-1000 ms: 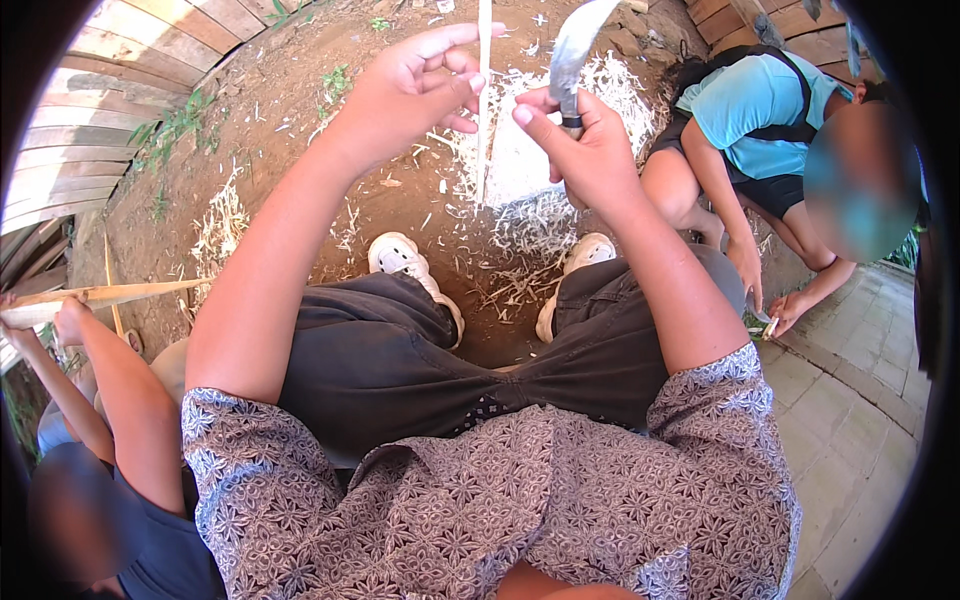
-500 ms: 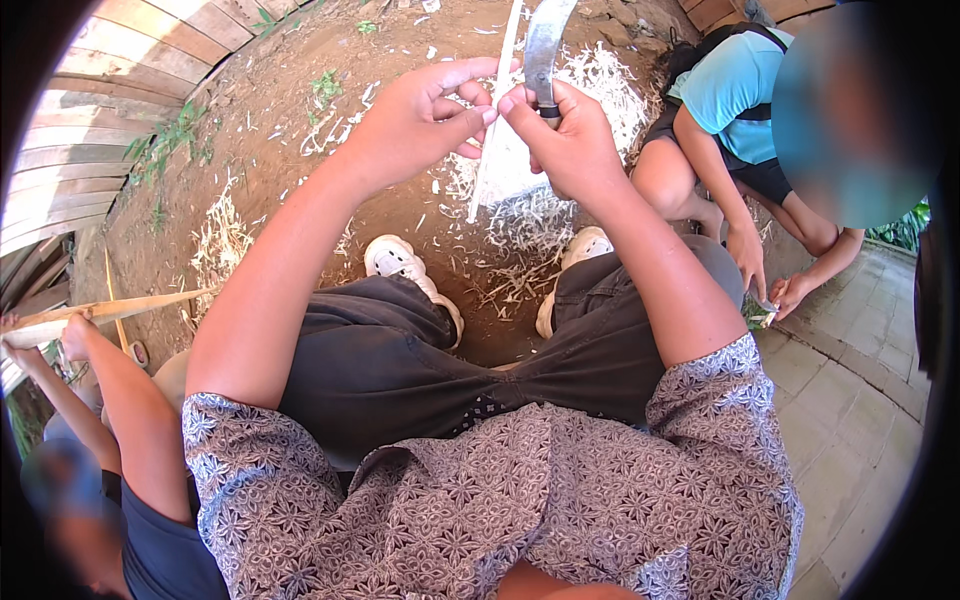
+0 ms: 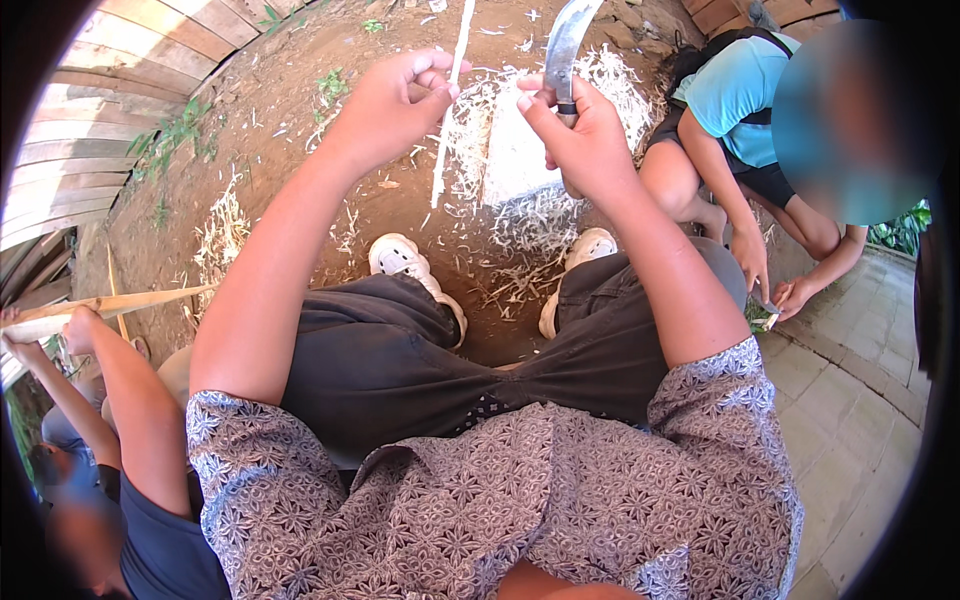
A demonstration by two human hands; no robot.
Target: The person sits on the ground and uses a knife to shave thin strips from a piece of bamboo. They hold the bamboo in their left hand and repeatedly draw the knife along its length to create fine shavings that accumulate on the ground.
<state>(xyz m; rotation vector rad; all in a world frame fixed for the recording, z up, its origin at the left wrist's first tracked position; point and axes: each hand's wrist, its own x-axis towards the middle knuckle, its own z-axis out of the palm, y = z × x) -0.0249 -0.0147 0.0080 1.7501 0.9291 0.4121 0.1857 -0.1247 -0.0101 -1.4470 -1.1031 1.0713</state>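
My left hand [image 3: 390, 115] is closed in a pinch around a long, thin, pale strip [image 3: 440, 160], which looks like split bamboo or wood. The strip stands nearly upright in view, running from the top edge to below my fingers. Gripped in my right hand [image 3: 592, 140] is a knife [image 3: 568, 48] with a curved metal blade, its tip pointing up and to the right. My right fingers hide most of its handle. A gap separates the blade from the strip.
Pale shavings [image 3: 535, 232] lie heaped on the brown soil beyond my white shoes [image 3: 400, 258]. At right a person in a blue shirt [image 3: 735, 85] crouches beside paving [image 3: 850, 400]. Another person at left holds a long pale slat [image 3: 110, 308]. A plank wall [image 3: 110, 80] curves along the far left.
My hands have moved apart. The strip has shifted left, away from the knife, and the knife has moved slightly right.
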